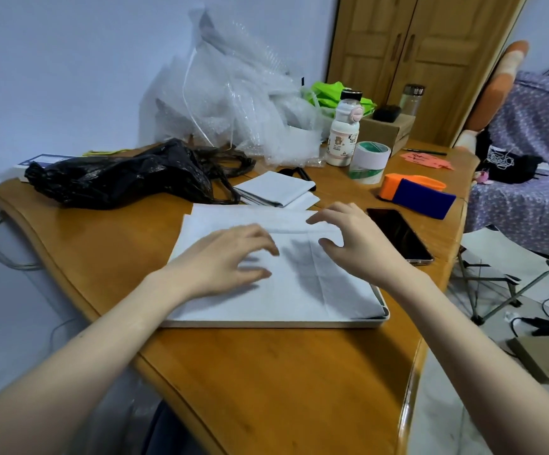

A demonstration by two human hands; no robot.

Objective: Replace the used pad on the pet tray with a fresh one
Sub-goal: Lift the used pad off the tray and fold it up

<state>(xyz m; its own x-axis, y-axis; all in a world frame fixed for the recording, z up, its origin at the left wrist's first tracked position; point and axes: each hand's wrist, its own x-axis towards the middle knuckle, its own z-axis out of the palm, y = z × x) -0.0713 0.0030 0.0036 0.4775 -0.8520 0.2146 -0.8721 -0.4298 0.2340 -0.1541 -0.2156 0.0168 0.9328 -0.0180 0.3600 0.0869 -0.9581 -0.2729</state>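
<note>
A shallow white pet tray lies on the wooden table in front of me. A white pad is spread over it, with its far and left edges reaching past the tray. My left hand hovers over the pad's left half, fingers apart and curled. Over the pad's upper right part my right hand is spread the same way, holding nothing. A folded white pad rests just beyond the tray. A crumpled black plastic bag lies at the table's left.
A dark phone lies right of the tray. Beyond it are an orange and blue tape dispenser, a tape roll, a white bottle and a heap of bubble wrap. The table edge curves near my body.
</note>
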